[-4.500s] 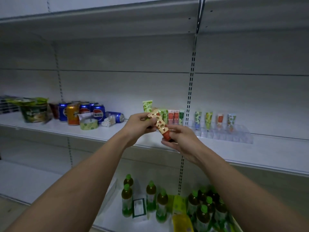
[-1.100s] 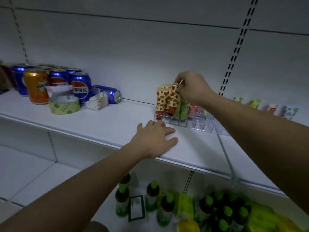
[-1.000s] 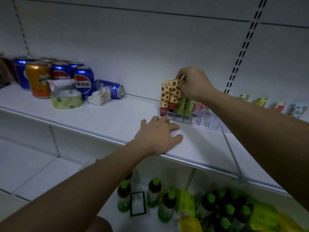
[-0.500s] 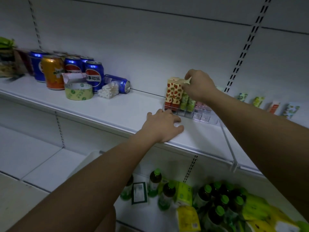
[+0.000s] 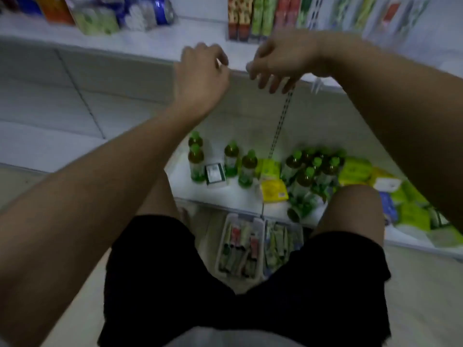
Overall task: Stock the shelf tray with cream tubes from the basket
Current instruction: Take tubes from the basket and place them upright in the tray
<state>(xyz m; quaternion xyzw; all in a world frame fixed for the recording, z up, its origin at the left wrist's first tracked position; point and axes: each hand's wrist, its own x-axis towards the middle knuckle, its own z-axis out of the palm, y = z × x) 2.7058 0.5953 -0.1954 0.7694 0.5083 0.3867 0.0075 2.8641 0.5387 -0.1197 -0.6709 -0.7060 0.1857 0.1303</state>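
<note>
- Head view: the shelf tray (image 5: 253, 40) stands at the top edge of the frame, on the upper shelf (image 5: 140, 45). Cream tubes (image 5: 246, 16) stand upright in it; motion blur hides how many slots are free.
- The basket (image 5: 240, 246) sits on the floor between the person's knees and holds many more tubes, so the stocking looks only partly done.
- Left hand (image 5: 200, 78): raised at the shelf edge, fingers loosely curled, holding nothing.
- Right hand (image 5: 278, 62): just beside the left hand, below the tray, fingers (image 5: 273, 83) hanging relaxed, holding nothing.
- Judged next step: reach down to the basket for another tube.
</note>
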